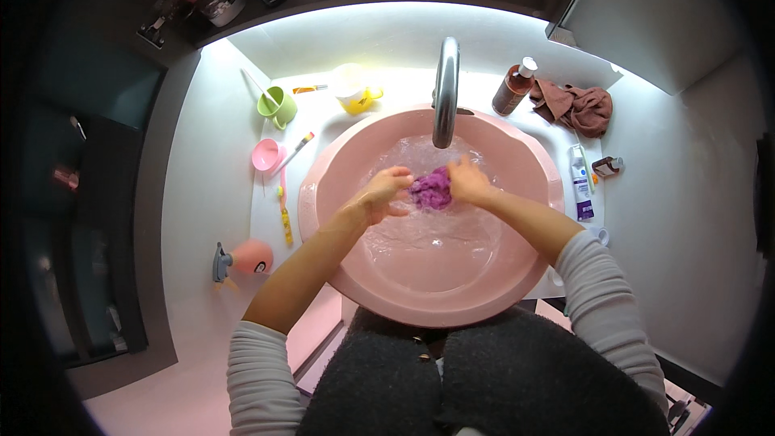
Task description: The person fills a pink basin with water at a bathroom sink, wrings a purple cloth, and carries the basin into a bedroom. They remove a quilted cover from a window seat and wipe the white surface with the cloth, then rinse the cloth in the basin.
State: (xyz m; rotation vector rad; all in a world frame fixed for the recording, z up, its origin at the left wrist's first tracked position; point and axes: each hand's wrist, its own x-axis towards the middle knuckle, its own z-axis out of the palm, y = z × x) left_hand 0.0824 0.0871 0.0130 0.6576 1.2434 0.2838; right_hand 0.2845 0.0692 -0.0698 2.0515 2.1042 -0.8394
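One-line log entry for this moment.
right hand: on crumpled purple cloth | left hand: open, beside cloth | pink basin: holding water | faucet: over basin

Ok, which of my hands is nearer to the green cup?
Left: your left hand is over the pink basin, right of the green cup; your right hand is farther right, at the purple cloth.

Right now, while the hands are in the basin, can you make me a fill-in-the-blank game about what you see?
1. Between the left hand and the right hand, a purple bundle sits in clear ____.
2. The basin is coloured ____.
3. The brown bottle beside the brown cloth has a cap coloured ____.
4. The flat tube lies on the basin's ____ side.

Missing words: water; pink; white; right.
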